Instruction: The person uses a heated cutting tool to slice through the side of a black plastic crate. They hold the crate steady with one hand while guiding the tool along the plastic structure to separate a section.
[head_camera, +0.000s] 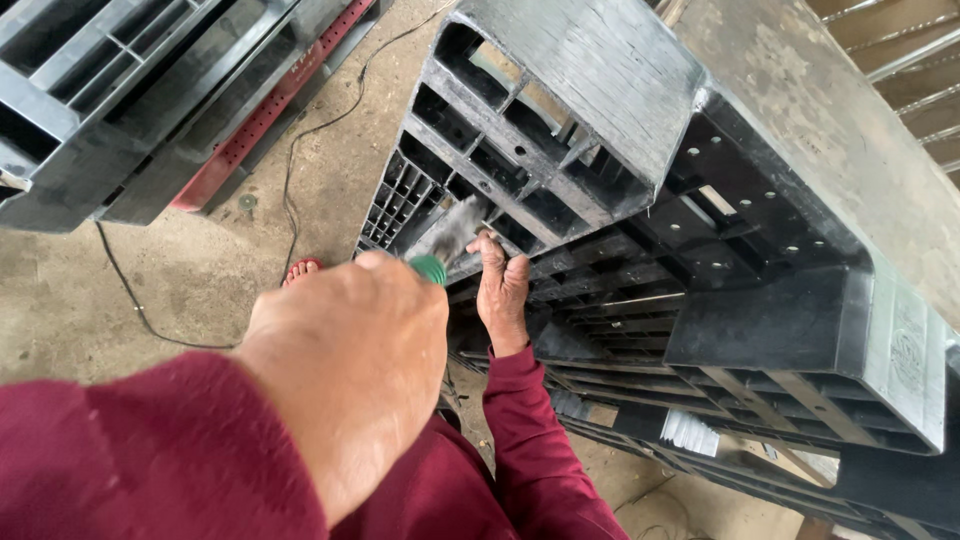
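Note:
My left hand (345, 350) is close to the camera, in a fist around a green-handled tool (430, 268). Its blurred metal blade (452, 230) points at the ribbed underside of a black plastic pallet (600, 90) that stands tilted in front of me. My right hand (503, 290) reaches up from below and its fingers rest on a rib of that pallet, just right of the blade. Both arms wear dark red sleeves.
More black pallets (760, 440) lie under the tilted one at the right. Another stack of grey-black pallets (90, 110) with a red one (260, 120) sits top left. A thin black cable (290, 170) runs over the concrete floor. My foot in a red sandal (300, 268) shows by the pallet's edge.

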